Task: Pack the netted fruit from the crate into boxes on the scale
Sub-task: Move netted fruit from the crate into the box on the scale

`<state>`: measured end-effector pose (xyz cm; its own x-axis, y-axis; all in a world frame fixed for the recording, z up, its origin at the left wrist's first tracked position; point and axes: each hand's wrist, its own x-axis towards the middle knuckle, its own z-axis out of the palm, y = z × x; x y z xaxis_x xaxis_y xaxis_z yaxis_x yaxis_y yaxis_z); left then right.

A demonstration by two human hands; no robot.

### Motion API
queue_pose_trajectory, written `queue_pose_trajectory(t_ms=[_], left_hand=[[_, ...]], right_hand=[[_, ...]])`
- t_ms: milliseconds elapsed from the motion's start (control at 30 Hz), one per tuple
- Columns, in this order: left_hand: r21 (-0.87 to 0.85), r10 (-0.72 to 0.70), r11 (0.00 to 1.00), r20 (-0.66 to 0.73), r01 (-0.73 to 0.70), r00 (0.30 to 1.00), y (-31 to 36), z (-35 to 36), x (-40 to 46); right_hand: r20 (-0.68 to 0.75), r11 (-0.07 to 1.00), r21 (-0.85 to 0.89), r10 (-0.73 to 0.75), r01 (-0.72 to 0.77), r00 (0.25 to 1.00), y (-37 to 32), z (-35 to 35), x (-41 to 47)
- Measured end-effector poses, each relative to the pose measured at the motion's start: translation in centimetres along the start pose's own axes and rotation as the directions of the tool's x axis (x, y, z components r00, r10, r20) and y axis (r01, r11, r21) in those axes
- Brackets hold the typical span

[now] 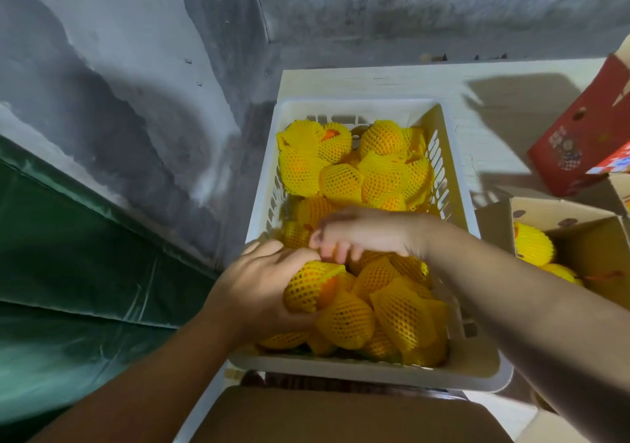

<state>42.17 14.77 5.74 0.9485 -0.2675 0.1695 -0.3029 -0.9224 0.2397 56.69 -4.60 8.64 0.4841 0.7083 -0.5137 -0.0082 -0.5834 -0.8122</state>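
Observation:
A white plastic crate [358,105] holds several oranges wrapped in yellow foam net, such as one near the back [341,181]. My left hand [259,282] grips a netted orange [308,287] at the crate's near left side. Just above that fruit, over the middle of the crate, hovers my right hand [358,231], blurred, with its fingers curled downward and nothing clearly in them. At the right edge stands an open cardboard box [562,214] with netted fruit [531,245] inside. The scale is hidden from view.
A red printed carton [586,135] stands at the far right on the white tabletop [494,77]. A grey wall and a green tarp [85,255] fill the left side. A brown cardboard surface [341,415] lies just below the crate.

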Motion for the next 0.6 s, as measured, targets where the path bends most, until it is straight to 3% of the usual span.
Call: queue_pose_trajectory(t_ms=[33, 67, 100, 133, 200, 267, 367, 500, 600], left_hand=[[-0.019, -0.014, 1.0, 0.014, 0.014, 1.0, 0.0, -0.1, 0.0], [-0.028, -0.015, 0.999, 0.027, 0.016, 1.0, -0.1, -0.1, 0.0], [-0.025, 0.003, 1.0, 0.031, -0.002, 1.0, -0.2, -0.1, 0.0], [-0.017, 0.028, 0.999, 0.031, -0.028, 0.999, -0.1, 0.0, 0.1], [-0.004, 0.053, 0.999, 0.034, -0.053, 0.998, 0.0, 0.0, 0.3], [0.015, 0.051, 0.999, 0.046, -0.052, 0.998, 0.1, -0.1, 0.3], [0.051, 0.067, 0.996, 0.087, -0.072, 0.994, 0.0, 0.0, 0.2], [0.061, 0.069, 0.995, 0.13, -0.078, 0.989, 0.0, -0.1, 0.4], [0.077, 0.049, 0.995, 0.174, -0.063, 0.983, 0.1, -0.3, 0.7]], right_hand=[[-0.18, 0.995, 0.029, -0.093, 0.099, 0.979, 0.1, -0.5, 0.8], [-0.36, 0.982, -0.116, -0.183, 0.15, 0.915, 0.4, -1.1, 1.7], [-0.481, 0.906, -0.42, -0.275, 0.057, 0.832, 0.8, -1.8, 2.7], [-0.503, 0.72, -0.681, -0.329, -0.132, 0.799, 1.3, -2.2, 3.4], [-0.465, 0.374, -0.859, -0.284, -0.35, 0.839, 2.4, -2.7, 4.6], [-0.454, 0.248, -0.887, -0.307, -0.391, 0.837, 3.2, -2.6, 5.5], [-0.474, 0.274, -0.878, -0.373, -0.393, 0.798, 3.4, -2.8, 5.5], [-0.37, 0.281, -0.924, -0.483, -0.259, 0.794, 4.0, -3.3, 3.6], [-0.435, 0.388, -0.89, -0.569, -0.238, 0.698, 3.5, -2.9, 0.8]])
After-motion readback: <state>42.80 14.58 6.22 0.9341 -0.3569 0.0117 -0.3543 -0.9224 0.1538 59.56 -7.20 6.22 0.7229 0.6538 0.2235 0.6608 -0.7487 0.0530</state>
